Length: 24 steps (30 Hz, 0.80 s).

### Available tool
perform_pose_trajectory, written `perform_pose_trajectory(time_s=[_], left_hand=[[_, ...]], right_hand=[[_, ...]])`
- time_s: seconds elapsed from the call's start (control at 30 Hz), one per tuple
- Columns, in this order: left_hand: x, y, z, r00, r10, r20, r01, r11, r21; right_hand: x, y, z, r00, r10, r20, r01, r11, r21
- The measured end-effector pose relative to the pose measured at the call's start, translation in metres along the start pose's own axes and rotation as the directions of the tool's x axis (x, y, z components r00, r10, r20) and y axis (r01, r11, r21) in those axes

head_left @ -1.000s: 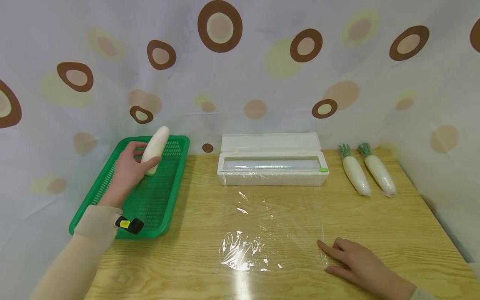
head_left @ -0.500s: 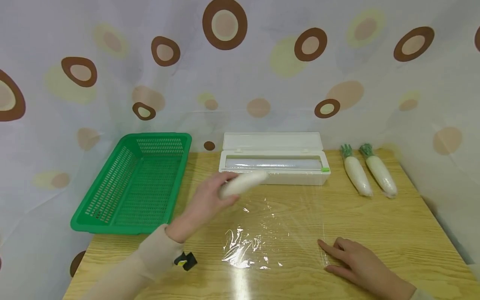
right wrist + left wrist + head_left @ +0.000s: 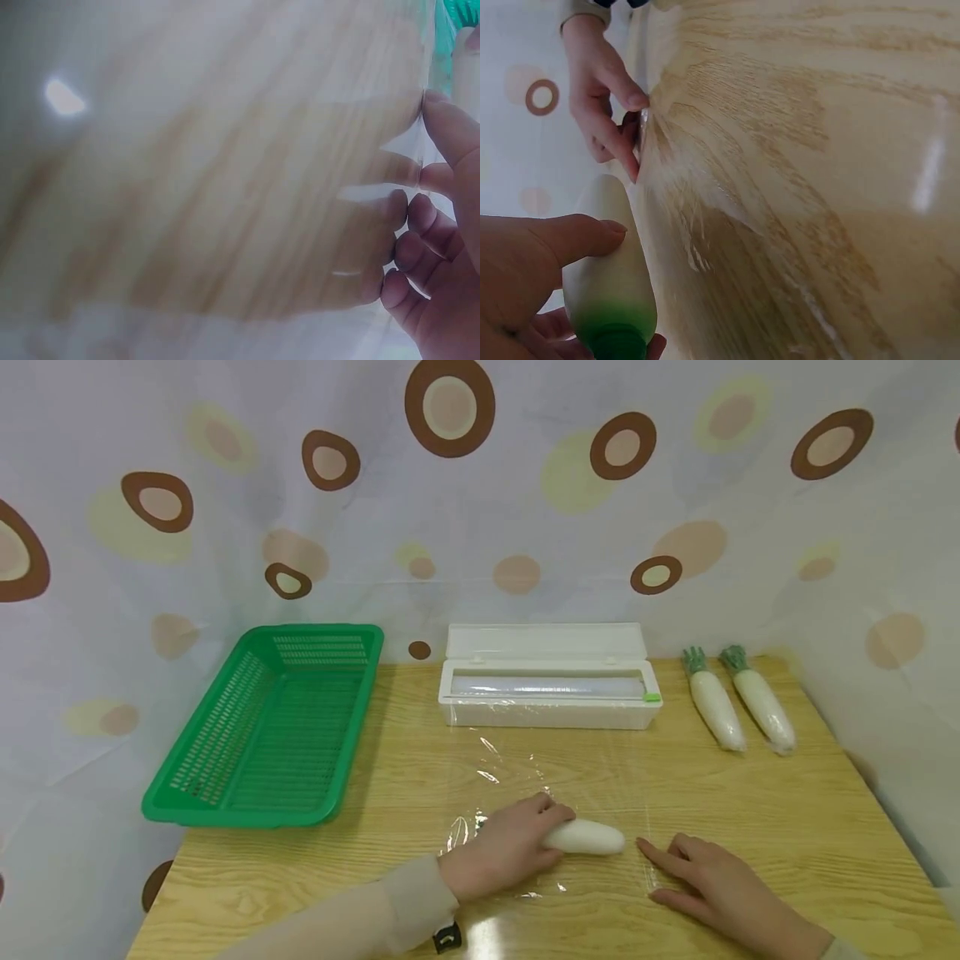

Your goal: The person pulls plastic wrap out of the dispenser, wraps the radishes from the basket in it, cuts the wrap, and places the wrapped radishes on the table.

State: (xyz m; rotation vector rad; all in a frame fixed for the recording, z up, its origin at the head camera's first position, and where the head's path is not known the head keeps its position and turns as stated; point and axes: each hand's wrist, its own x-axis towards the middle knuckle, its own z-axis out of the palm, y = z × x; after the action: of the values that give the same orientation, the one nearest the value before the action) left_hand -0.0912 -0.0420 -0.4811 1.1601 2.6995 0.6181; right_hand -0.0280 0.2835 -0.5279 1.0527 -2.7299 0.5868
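Observation:
My left hand grips a white radish by its green-topped end, fingers on one side and thumb on the other. In the left wrist view the radish shows its green end near my palm, its pale tip pointing toward the right hand. It lies low over a sheet of clear plastic wrap, which stretches across the table from a roll in an open white box. At the sheet's near right corner, my right hand presses index fingertip and thumb tip on the film edge, just right of the radish tip.
A green plastic basket stands at the left with nothing in it. Two wrapped white radishes with green tops lie at the back right. The wrap box has its lid raised against the patterned curtain.
My left hand has lifted the radish out of the green basket, carried it right and brought it down over the plastic wrap, turning it nearly sideways. The right hand has stayed in place.

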Motion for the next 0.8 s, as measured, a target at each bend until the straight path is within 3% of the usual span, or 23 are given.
perform_pose_trajectory(time_s=[0.17, 0.4, 0.53, 0.8], left_hand=[[0.001, -0.005, 0.005, 1.000, -0.013, 0.008, 0.013, 1.000, 0.004], [-0.001, -0.011, -0.003, 0.998, -0.055, 0.027, 0.056, 0.998, -0.031], [0.000, -0.011, -0.002, 0.997, -0.059, 0.042, 0.058, 0.998, 0.006], [-0.003, -0.017, 0.000, 0.998, -0.057, -0.001, 0.057, 0.996, 0.066]], right_hand=[[0.001, 0.001, 0.001, 1.000, -0.010, -0.006, 0.010, 1.000, -0.008], [-0.001, 0.000, -0.002, 1.000, -0.005, 0.009, 0.005, 1.000, -0.007], [-0.001, 0.000, -0.002, 1.000, 0.001, 0.010, -0.001, 1.000, 0.000], [0.000, 0.000, -0.002, 1.000, 0.023, 0.007, -0.023, 1.000, -0.001]])
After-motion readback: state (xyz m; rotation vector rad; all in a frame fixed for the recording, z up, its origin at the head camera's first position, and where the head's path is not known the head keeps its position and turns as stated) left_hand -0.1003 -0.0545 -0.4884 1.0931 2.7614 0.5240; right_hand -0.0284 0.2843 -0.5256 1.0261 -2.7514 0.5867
